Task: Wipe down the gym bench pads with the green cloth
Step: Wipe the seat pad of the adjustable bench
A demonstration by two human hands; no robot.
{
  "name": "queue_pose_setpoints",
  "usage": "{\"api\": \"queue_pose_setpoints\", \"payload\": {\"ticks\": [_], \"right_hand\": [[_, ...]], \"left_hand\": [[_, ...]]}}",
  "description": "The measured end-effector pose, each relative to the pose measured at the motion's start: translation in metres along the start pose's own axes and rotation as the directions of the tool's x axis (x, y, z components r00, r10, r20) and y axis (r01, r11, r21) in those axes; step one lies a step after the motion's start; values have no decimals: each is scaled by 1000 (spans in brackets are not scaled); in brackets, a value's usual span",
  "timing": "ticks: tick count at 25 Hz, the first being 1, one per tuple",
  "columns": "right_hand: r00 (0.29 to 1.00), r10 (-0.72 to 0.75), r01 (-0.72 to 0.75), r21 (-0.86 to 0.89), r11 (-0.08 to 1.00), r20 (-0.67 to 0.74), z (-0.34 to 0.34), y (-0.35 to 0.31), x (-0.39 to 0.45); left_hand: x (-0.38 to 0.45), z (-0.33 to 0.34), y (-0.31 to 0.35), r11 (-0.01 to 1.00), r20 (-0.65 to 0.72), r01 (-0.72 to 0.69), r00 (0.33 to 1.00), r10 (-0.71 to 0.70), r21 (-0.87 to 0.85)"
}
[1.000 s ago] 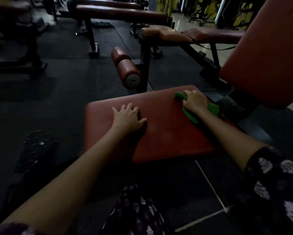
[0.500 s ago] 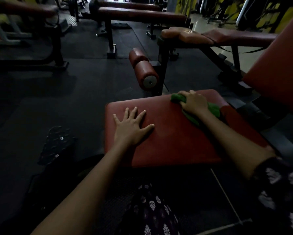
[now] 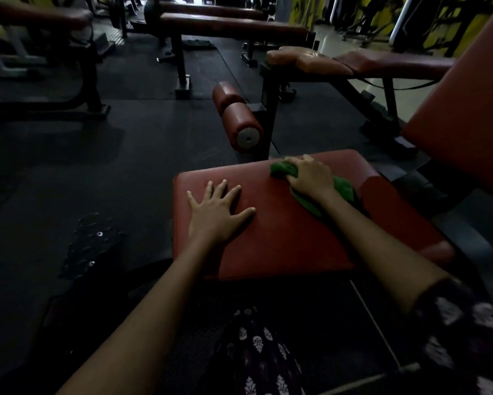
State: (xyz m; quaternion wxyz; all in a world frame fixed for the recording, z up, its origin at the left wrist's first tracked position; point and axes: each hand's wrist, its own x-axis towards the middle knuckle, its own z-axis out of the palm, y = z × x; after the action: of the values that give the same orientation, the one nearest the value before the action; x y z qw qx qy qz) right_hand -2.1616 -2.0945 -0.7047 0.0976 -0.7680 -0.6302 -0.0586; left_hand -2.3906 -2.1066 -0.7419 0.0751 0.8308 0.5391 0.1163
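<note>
A red seat pad [image 3: 290, 238] of a gym bench lies in front of me, with its tilted red back pad [image 3: 467, 124] rising at the right. My right hand [image 3: 310, 176] grips a bunched green cloth [image 3: 282, 171] and presses it on the far part of the seat pad; more cloth shows behind the wrist. My left hand [image 3: 216, 212] rests flat on the seat pad's left side with fingers spread.
Two red roller pads [image 3: 239, 118] stick out on a black post just beyond the seat. Another red bench [image 3: 362, 64] stands behind, and longer benches [image 3: 228, 27] farther back. Black rubber flooring [image 3: 97, 172] spreads to the left. A dark sandal [image 3: 94, 243] lies on the floor at left.
My right hand has slid the cloth slightly left along the far edge of the seat pad. My left hand's fingers have spread flatter. The view has shifted leftwards.
</note>
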Motion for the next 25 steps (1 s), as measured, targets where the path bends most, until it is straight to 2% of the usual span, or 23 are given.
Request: {"api": "queue_pose_setpoints", "payload": {"ticks": [1,3,6,8,9,12,15,18,22,23,25], "right_hand": [[999,42,-42,23,999,2,0,-8,10],[1000,25,-25,39,999,3,1,-27,16],[986,-164,163,19,986,16,1,-40,-10],[955,-289,289,-1,957,68,-3,-23,-30],[948,-303,306,-12,952,96,-7,-12,-33],[986,-148,155,-92,984,81,-8,6,-19],[999,-3,3,-17,1000,38,0,-24,10],[996,-88,87,14,996,33,4,-62,11],[911,-405,404,31,914,78,-2,-59,-31],[910,-407,407,19,913,84,-4,-52,-35],[971,-234,237,-68,969,47,-3,-43,-22]], "left_hand": [[0,0,0,1000,-6,3,1000,-3,4],[-1,1,0,1000,-10,8,1000,-8,19],[-1,0,2,1000,0,10,1000,-10,-1],[-4,-8,3,999,8,-2,1000,2,-45],[-9,-13,1,998,30,-9,999,11,-61],[-40,-15,-22,998,87,-22,996,28,-65],[-64,-12,-40,959,29,10,1000,-2,-283],[-60,-9,-40,922,-32,15,999,-30,-387],[-64,-9,-40,892,-64,14,997,-48,-452],[-64,-9,-39,893,-66,25,996,-61,-450],[-64,-8,-38,899,-62,113,986,-153,-424]]}}
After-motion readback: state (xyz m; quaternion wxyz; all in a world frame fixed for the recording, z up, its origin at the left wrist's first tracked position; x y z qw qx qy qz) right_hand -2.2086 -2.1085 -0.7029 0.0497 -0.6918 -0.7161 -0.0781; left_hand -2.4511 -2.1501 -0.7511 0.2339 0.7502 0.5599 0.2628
